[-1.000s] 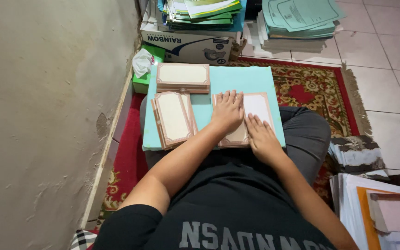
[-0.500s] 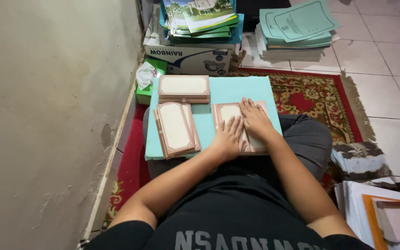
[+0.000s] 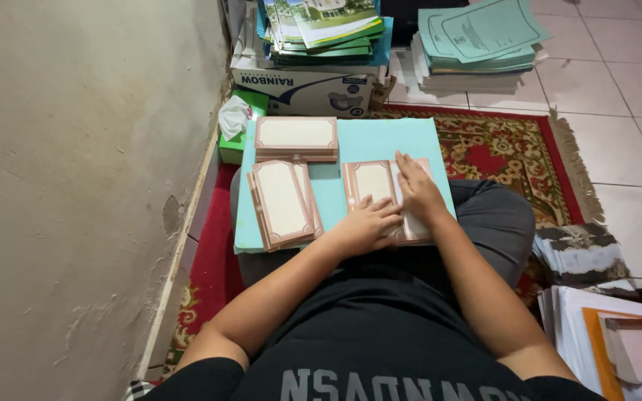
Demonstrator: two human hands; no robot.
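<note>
A light blue board (image 3: 369, 141) rests on my lap. On it lie cream cards with brown borders: one stack at the far left (image 3: 296, 138), one stack at the near left (image 3: 282, 203), and one card (image 3: 372, 183) under my hands. My left hand (image 3: 365, 223) lies flat on the near part of that card, fingers spread. My right hand (image 3: 417, 189) presses flat on its right side, fingers pointing away from me. Neither hand grips anything.
A plastered wall (image 3: 76, 186) runs along the left. Beyond the board stand a cardboard box (image 3: 302, 89) topped with booklets (image 3: 321, 30), a green tissue box (image 3: 235, 130) and a stack of green papers (image 3: 477, 44). A red patterned rug (image 3: 514, 148) lies beneath. More paper stacks (image 3: 611, 334) sit at the right.
My left hand slid back toward me along the card while my right hand moved forward and to the right over it. The view shifted slightly.
</note>
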